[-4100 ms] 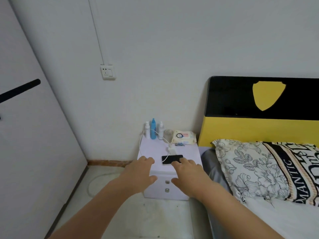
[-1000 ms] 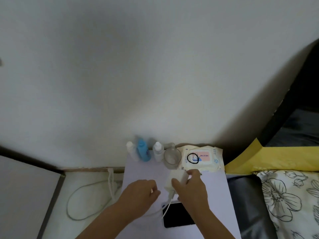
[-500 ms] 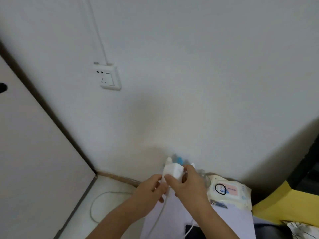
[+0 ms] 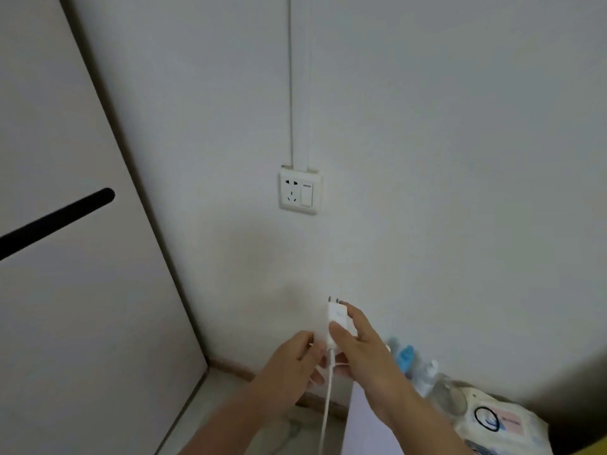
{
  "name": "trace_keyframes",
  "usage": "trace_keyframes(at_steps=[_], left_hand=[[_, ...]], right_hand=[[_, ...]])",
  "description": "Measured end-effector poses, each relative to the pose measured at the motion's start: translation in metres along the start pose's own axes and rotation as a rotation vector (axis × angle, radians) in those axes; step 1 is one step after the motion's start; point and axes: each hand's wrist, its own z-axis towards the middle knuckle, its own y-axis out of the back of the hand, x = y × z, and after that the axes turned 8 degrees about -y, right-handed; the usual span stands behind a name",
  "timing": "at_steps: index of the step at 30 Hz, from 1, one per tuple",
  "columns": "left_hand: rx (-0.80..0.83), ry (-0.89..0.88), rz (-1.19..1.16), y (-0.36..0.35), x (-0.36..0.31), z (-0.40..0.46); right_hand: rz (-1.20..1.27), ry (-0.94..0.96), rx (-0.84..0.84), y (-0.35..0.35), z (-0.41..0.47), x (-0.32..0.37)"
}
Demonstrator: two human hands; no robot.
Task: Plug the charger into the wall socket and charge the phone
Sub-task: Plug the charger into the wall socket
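A white charger (image 4: 336, 320) points its two prongs up at the wall, held between thumb and fingers of my right hand (image 4: 363, 348). My left hand (image 4: 292, 366) pinches the white cable (image 4: 326, 399) just below the charger's base. The cable hangs down out of the frame. The white wall socket (image 4: 299, 193) with a switch on its right half sits well above the charger, with nothing plugged into it. The phone is out of view.
A white wardrobe door (image 4: 65, 290) with a black handle (image 4: 56, 221) fills the left. A cable duct (image 4: 299, 80) runs up from the socket. Small bottles (image 4: 407, 356), a glass (image 4: 450, 399) and a wipes pack (image 4: 499, 425) stand on the white nightstand (image 4: 361, 425) at lower right.
My head has turned up and left, bringing the socket to the middle. Both hands have lifted the charger off the nightstand towards the wall, prongs now pointing up.
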Motion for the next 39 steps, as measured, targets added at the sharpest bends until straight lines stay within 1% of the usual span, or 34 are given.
trace_keyframes(at_steps=[3, 6, 10, 12, 17, 20, 26, 30, 34, 39], left_hand=[[0.030, -0.029, 0.021, 0.039, 0.003, 0.005], [0.045, -0.034, 0.039, 0.074, 0.006, 0.010], [0.046, -0.051, 0.139, 0.102, 0.009, 0.022], [0.066, -0.112, 0.204, 0.118, 0.007, 0.042], [-0.089, -0.242, 0.440, 0.122, -0.009, 0.061], [-0.142, -0.311, 0.536, 0.127, -0.016, 0.074], [-0.186, -0.358, 0.644, 0.142, -0.033, 0.126], [-0.195, -0.374, 0.674, 0.150, -0.041, 0.151], [-0.212, -0.392, 0.681, 0.152, -0.044, 0.167], [-0.192, -0.414, 0.698, 0.157, -0.041, 0.174]], right_hand=[[0.066, -0.037, -0.008, -0.033, 0.016, 0.012], [0.033, 0.013, -0.039, -0.060, 0.030, 0.023], [0.012, 0.071, -0.107, -0.084, 0.045, 0.043], [0.049, 0.089, -0.159, -0.094, 0.063, 0.059], [0.154, 0.078, -0.144, -0.096, 0.080, 0.077], [0.167, 0.062, -0.155, -0.096, 0.091, 0.084], [0.120, 0.051, -0.144, -0.085, 0.128, 0.118], [0.151, 0.069, -0.168, -0.083, 0.148, 0.131], [0.188, 0.082, -0.176, -0.082, 0.161, 0.141], [0.193, 0.069, -0.202, -0.084, 0.167, 0.145]])
